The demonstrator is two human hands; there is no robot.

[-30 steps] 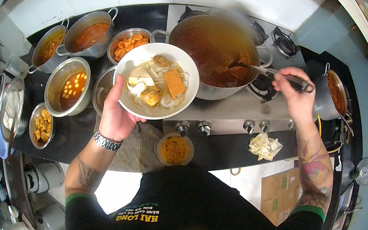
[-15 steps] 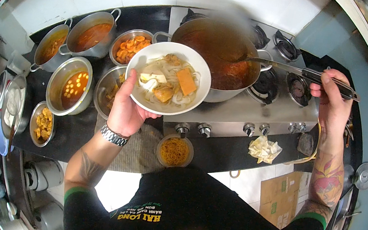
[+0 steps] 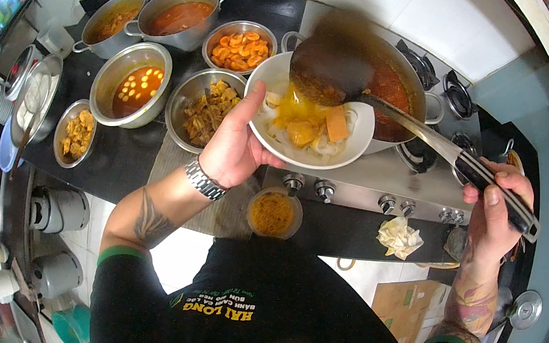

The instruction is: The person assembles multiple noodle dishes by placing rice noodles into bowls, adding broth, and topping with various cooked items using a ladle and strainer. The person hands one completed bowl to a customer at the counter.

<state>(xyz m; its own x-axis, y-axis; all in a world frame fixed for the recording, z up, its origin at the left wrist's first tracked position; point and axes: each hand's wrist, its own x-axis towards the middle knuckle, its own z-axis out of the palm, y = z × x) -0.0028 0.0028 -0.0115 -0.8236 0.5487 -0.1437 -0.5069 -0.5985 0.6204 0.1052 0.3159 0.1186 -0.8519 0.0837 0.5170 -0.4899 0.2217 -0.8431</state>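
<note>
My left hand (image 3: 229, 145) is closed on a white bowl (image 3: 313, 161), thumb on its rim and fingers underneath. Pale noodles, an orange block and chunks of meat lie in the bowl. In my right hand (image 3: 500, 204) is the black handle of a metal ladle (image 3: 434, 139). Its dark ladle head, blurred by motion, is tipped over the bowl's far side, and yellow-orange broth runs from it onto the noodles. Behind the bowl stands a large pot (image 3: 418, 87) of red broth on the stove, partly hidden by the ladle and bowl.
To the left stand two pots of red soup (image 3: 178, 16), a shrimp bowl (image 3: 241, 50), a pot with small pale eggs (image 3: 128, 118), a meat bowl (image 3: 206, 109) and a small dish (image 3: 75, 136). A tub of orange strands (image 3: 272, 215) and crumpled pale wrapping (image 3: 400, 238) lie near the front edge.
The ladle has come up out of the large pot and over the bowl, and broth now pours into it. In the picture, the bowl sits farther right, closer to the pot.
</note>
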